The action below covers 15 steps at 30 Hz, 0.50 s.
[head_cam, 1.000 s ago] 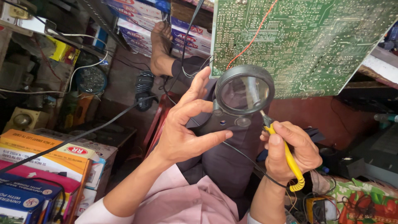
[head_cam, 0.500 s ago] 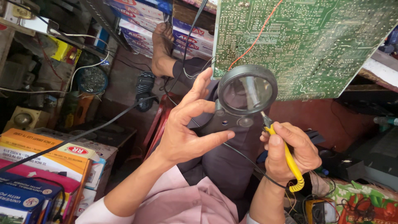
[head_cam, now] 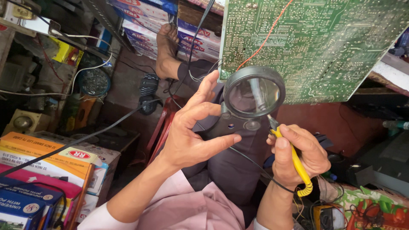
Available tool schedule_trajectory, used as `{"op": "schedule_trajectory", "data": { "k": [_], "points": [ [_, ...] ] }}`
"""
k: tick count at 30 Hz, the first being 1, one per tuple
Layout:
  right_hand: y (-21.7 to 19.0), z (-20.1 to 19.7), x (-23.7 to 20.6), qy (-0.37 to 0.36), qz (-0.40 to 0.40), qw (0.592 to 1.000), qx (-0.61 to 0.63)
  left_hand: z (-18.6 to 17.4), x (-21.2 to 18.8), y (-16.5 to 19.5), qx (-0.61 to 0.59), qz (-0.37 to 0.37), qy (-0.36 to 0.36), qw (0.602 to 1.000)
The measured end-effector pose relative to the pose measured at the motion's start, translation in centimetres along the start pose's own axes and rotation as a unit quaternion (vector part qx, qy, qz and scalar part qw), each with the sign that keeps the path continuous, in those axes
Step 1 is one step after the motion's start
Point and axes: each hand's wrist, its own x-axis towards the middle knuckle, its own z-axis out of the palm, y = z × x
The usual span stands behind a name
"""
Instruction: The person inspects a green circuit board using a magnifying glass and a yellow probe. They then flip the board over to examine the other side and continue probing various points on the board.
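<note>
My left hand [head_cam: 191, 132] grips the dark handle of a round black magnifying glass [head_cam: 254, 97], its lens raised in front of the lower edge of a large green circuit board [head_cam: 324, 42]. My right hand [head_cam: 300, 155] holds a yellow-handled soldering iron [head_cam: 294, 159], tip pointing up toward the lens and board. A thin black cord runs from the iron down past my wrist. A red wire [head_cam: 264, 40] crosses the board.
Stacked cardboard boxes [head_cam: 51, 170] stand at lower left. My bare foot [head_cam: 166, 51] rests by a sandal [head_cam: 148, 89] and a red plastic stool [head_cam: 159, 127]. Black cables [head_cam: 76, 142] hang across the clutter. More boxes [head_cam: 140, 25] sit behind, patterned cloth [head_cam: 370, 208] at lower right.
The view and both hands shifted only slightly; the magnifying glass and soldering iron stay held in the same pose against the board.
</note>
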Motion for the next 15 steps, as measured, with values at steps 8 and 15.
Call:
{"op": "schedule_trajectory", "data": {
  "k": [8,15],
  "points": [
    [-0.1,0.0,0.11,-0.004,0.0,1.0,-0.008,-0.01,-0.06,0.0,-0.003,-0.003,-0.001,1.0],
    [0.13,0.18,0.35,-0.002,0.004,1.0,-0.016,-0.28,0.29,-0.25,-0.002,-0.004,-0.002,1.0]
  ]
}}
